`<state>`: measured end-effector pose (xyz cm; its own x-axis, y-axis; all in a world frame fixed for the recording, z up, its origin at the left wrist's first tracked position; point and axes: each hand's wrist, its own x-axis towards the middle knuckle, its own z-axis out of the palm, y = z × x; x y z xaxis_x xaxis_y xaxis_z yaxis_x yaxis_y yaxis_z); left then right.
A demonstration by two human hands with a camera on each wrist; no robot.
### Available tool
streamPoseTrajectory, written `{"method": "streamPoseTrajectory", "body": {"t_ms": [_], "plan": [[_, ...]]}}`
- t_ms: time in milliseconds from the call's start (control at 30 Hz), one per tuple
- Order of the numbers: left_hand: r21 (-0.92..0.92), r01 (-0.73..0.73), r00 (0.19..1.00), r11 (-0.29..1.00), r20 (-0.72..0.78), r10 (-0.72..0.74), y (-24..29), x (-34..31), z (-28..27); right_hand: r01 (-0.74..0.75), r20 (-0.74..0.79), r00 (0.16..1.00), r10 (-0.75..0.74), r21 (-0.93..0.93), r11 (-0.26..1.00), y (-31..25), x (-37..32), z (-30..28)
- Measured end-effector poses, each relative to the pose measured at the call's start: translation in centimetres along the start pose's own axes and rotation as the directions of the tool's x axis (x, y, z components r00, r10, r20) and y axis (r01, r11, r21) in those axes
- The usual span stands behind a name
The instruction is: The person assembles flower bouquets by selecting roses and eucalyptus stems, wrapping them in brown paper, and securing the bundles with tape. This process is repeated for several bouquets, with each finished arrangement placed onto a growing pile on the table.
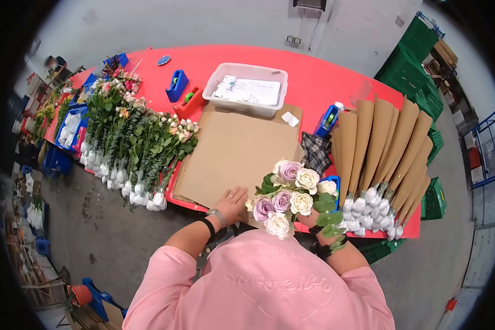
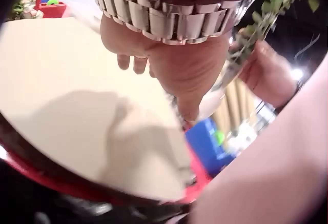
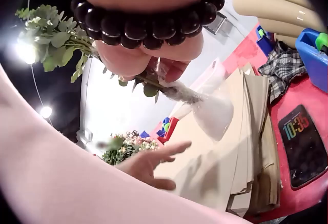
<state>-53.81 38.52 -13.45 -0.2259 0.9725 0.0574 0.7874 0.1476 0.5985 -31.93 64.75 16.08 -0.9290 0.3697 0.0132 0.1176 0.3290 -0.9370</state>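
The right hand (image 1: 309, 219) grips the bouquet (image 1: 281, 200) below its blooms (image 1: 306, 179) and is the nearer hand; the long axis slants, blooms uppermost, white-wrapped stem end (image 3: 215, 117) lower and, in the right wrist view, crossing in front of the brown paper stack (image 1: 247, 144). The left hand (image 1: 234, 204), fingers extended and holding nothing, lies left of the bouquet, over the stack; contact cannot be determined; beyond, the plastic tray (image 1: 243, 108) stands at the stack's far edge.
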Motion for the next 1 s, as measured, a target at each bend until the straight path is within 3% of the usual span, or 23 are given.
{"method": "streamPoseTrajectory", "body": {"t_ms": [33,100,133,167,233,267,300,367,400,433,500,533,567,633,667,700,767,833,867,900,933,967,1000], "plan": [[-0.012,-0.001,1.0,1.0,0.003,0.001,-0.3,-0.6,0.2,-0.011,0.001,1.0,0.011,-0.005,1.0,2.0,0.1,0.3],[0.099,-0.024,0.997,0.995,0.073,0.017,0.2,-1.5,-1.1,0.327,0.002,0.94,-0.341,-0.295,0.898,7.8,0.7,1.2],[0.328,0.028,0.997,0.944,0.064,-0.051,6.0,-1.0,-6.6,0.22,-0.07,0.966,-0.251,-0.297,0.929,0.5,0.9,0.9],[0.429,-0.007,0.992,0.903,0.117,-0.048,9.2,-0.4,-10.9,0.193,-0.053,0.975,-0.215,-0.273,0.943,-0.2,1.6,1.3],[0.378,-0.015,0.983,0.926,0.174,-0.054,10.1,-1.1,-12.7,0.189,0.036,0.981,-0.191,-0.402,0.896,1.0,3.1,2.0],[0.464,-0.118,0.989,0.878,0.136,0.061,9.2,-1.3,-12.5,0.239,-0.021,0.958,-0.286,-0.496,0.835,1.6,3.9,3.0],[0.459,-0.097,0.991,0.883,0.129,0.041,8.9,-1.7,-12.6,0.248,0.0,0.959,-0.284,-0.488,0.837,2.0,4.5,3.7],[0.406,-0.152,0.974,0.901,0.216,0.067,9.1,-2.1,-13.8,0.055,0.077,0.997,-0.011,-0.607,0.793,2.0,5.7,5.3],[0.43,-0.206,0.978,0.879,0.072,0.194,8.7,-2.5,-13.8,0.04,0.118,0.992,0.043,-0.623,0.781,2.4,6.5,6.2],[0.421,-0.192,0.981,0.887,0.071,0.179,8.2,-2.6,-13.8,0.042,0.134,0.99,0.053,-0.62,0.784,3.1,7.2,7.1],[0.27,-0.197,0.966,0.942,0.219,0.139,7.0,-2.6,-13.8,0.014,0.21,0.959,0.188,-0.7,0.714,4.5,8.2,8.8],[0.224,-0.141,0.987,0.964,0.103,0.12,7.3,-2.9,-14.1,0.02,0.234,0.945,0.227,-0.736,0.676,5.0,8.5,9.4],[0.213,-0.133,0.988,0.968,0.103,0.113,7.9,-2.7,-15.1,0.02,0.243,0.941,0.237,-0.737,0.676,5.6,8.4,9.7],[0.264,-0.217,0.944,0.94,-0.188,0.271,8.9,-1.6,-17.8,0.087,0.3,0.913,0.277,-0.806,0.585,6.6,8.2,10.2],[0.308,-0.187,0.913,0.933,-0.297,0.281,9.4,-0.8,-19.1,0.096,0.295,0.914,0.28,-0.825,0.557,6.1,7.9,10.3],[0.295,-0.186,0.915,0.937,-0.297,0.275,8.8,-0.3,-18.6,0.093,0.298,0.909,0.291,-0.826,0.556,6.3,7.8,10.3],[0.261,0.063,0.937,0.963,-0.348,0.033,7.4,0.5,-17.2,0.334,0.484,0.874,0.047,-0.667,0.667,7.9,7.7,8.7],[0.239,0.13,0.951,0.962,-0.304,-0.054,6.6,1.5,-16.6,0.277,0.419,0.908,0.017,-0.63,0.725,10.4,6.9,8.1],[0.192,0.181,0.947,0.965,-0.299,-0.118,6.3,2.1,-16.5,0.073,0.156,0.987,0.028,-0.602,0.795,11.1,6.7,7.8],[0.146,0.234,0.939,0.961,-0.291,-0.184,6.0,2.5,-16.4,-0.116,-0.113,0.991,0.067,-0.512,0.851,11.8,6.4,7.7],[0.142,0.241,0.938,0.96,-0.289,-0.193,5.6,2.9,-16.3,-0.195,-0.232,0.97,0.073,-0.563,0.803,10.0,6.3,8.0],[0.138,0.263,0.931,0.955,-0.295,-0.214,5.4,3.1,-16.2,-0.198,-0.227,0.971,0.08,-0.561,0.804,9.0,6.0,8.9],[0.136,0.283,0.925,0.95,-0.299,-0.233,5.2,3.4,-16.1,-0.033,-0.173,0.979,-0.112,-0.668,0.744,8.2,5.6,9.9]]}}
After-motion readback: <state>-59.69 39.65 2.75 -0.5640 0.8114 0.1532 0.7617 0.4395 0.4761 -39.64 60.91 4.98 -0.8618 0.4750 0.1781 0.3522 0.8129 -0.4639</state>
